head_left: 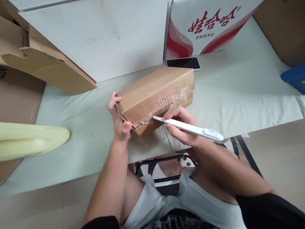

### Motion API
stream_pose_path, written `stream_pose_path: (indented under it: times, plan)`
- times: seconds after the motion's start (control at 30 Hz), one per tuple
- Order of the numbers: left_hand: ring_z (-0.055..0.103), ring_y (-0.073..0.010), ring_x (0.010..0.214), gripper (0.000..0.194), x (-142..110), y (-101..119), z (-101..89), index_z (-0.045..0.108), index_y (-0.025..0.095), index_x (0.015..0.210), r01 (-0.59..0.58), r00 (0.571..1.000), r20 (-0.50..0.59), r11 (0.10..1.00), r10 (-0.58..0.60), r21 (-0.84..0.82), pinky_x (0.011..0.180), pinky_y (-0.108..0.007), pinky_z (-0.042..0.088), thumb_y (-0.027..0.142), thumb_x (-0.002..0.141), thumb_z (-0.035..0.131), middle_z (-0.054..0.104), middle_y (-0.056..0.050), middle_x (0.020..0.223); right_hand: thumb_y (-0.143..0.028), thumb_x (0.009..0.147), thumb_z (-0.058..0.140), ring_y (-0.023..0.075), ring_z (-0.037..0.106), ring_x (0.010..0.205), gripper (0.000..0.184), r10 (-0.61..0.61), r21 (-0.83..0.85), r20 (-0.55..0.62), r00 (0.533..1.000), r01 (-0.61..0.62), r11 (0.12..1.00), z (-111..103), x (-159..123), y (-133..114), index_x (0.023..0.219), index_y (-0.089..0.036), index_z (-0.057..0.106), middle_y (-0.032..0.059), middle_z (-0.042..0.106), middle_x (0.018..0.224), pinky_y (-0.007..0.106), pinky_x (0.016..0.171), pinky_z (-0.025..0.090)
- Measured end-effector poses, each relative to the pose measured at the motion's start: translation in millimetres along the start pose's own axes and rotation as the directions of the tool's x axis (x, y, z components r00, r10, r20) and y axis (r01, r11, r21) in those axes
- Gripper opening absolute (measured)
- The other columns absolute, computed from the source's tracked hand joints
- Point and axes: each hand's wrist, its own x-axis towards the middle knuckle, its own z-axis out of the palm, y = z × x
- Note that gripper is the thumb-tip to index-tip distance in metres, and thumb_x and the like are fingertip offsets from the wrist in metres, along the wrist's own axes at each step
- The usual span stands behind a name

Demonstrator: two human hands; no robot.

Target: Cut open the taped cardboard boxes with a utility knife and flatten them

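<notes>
A brown cardboard box [152,92] is held tilted over the cloth-covered surface, its long taped side turned toward me. My left hand [120,122] grips the box's left end, thumb on the near corner and fingers behind. In my right hand [182,124] is a white utility knife [195,128], pinched between thumb and fingers. Its short blade points left, with the tip at the seam along the box's side. The cardboard around that seam looks ragged and scuffed, with shiny tape at both ends.
Behind the box lies a phone [183,62], before a white carton [133,35] and a red-and-white carton [205,28]. Opened cardboard [54,70] and a pale yellow object [33,140] are at left. Something blue [295,78] sits at right on the pale green cloth [238,95].
</notes>
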Motion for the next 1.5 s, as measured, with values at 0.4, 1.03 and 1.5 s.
stream_pose_path:
  times: [0.4,1.03,1.5]
  plan:
    - [0.031,-0.042,0.157,0.091,0,-2,-0.6,0.053,0.038,0.141,-0.029,0.999,0.016,0.999,0.029,0.022,0.128,-0.065,0.026,0.095,0.069,0.063,0.051,-0.009,0.14,-0.025,0.086,0.071,0.0116,0.057,0.056,0.008,0.093,-0.049,-0.015,0.996,-0.094,0.994,4,-1,-4,0.089,-0.025,0.063,-0.0036,0.065,0.067,0.025,0.052,0.044]
    - [0.033,-0.0459,0.156,0.098,1,0,0.9,0.053,0.034,0.13,0.113,0.992,-0.046,0.993,-0.114,-0.032,0.129,-0.066,0.026,0.1,0.06,0.064,0.048,-0.011,0.147,-0.025,0.088,0.071,0.0121,0.056,0.055,0.008,0.07,-0.136,-0.098,0.993,-0.083,0.987,-7,3,-6,0.09,-0.026,0.062,-0.0033,0.067,0.069,0.027,0.052,0.043]
    - [0.039,-0.0424,0.151,0.092,3,-6,-6.8,0.053,0.035,0.128,0.195,0.977,-0.061,0.968,-0.207,-0.158,0.128,-0.064,0.03,0.098,0.061,0.065,0.048,-0.009,0.148,-0.047,0.09,0.074,0.0106,0.05,0.052,0.027,0.143,0.174,-0.199,0.969,-0.109,0.979,-30,7,21,0.087,-0.024,0.059,-0.0051,0.059,0.068,0.028,0.053,0.04]
